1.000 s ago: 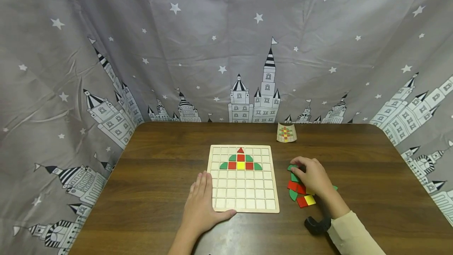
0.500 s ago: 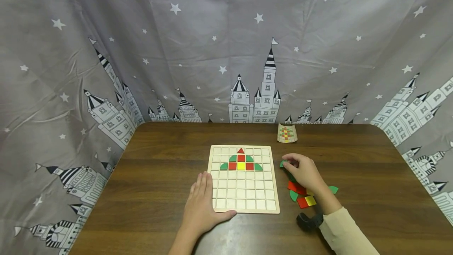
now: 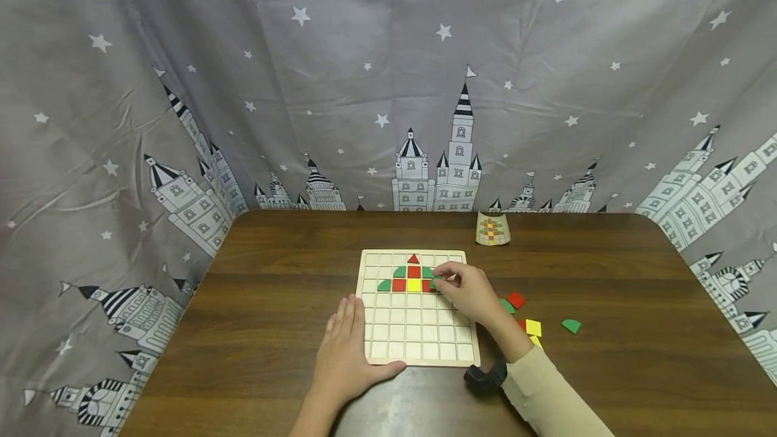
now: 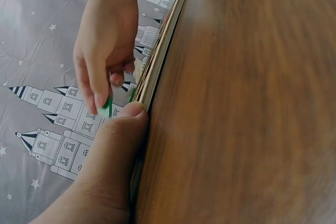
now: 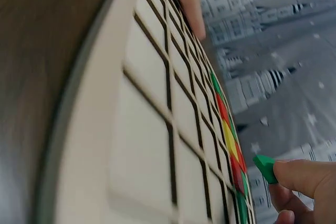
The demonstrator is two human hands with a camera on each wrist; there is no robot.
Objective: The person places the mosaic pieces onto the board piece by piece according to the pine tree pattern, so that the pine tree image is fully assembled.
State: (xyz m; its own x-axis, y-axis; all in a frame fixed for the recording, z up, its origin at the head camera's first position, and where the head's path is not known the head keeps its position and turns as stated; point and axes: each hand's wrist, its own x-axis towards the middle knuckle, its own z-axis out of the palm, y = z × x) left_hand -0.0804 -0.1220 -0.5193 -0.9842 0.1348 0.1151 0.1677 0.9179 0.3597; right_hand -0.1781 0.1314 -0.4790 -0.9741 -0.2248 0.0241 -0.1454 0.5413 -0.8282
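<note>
The wooden grid board (image 3: pixel 413 342) lies on the table, with a red triangle (image 3: pixel 413 259), red squares, a yellow square (image 3: pixel 413 285) and green quarter-round pieces set in its upper cells. My left hand (image 3: pixel 342 356) rests along the board's left and lower edges, fingers straight and thumb on the near edge. Over the right part of the pattern, my right hand (image 3: pixel 473 295) pinches a green piece (image 5: pixel 265 168) between thumb and fingertips; in the right wrist view it is held above the board, apart from it.
Loose red, yellow and green pieces, among them a yellow square (image 3: pixel 533 328) and a green quarter-round (image 3: pixel 571 326), lie right of the board. A small pattern card (image 3: pixel 492 229) stands behind them near the far edge. A grey curtain (image 3: pixel 303 86) hangs beyond the table.
My right hand has picked up a green piece from the pile and moved left with it over the board. More of the loose pieces show, some of them shifted. My left hand has stayed put.
</note>
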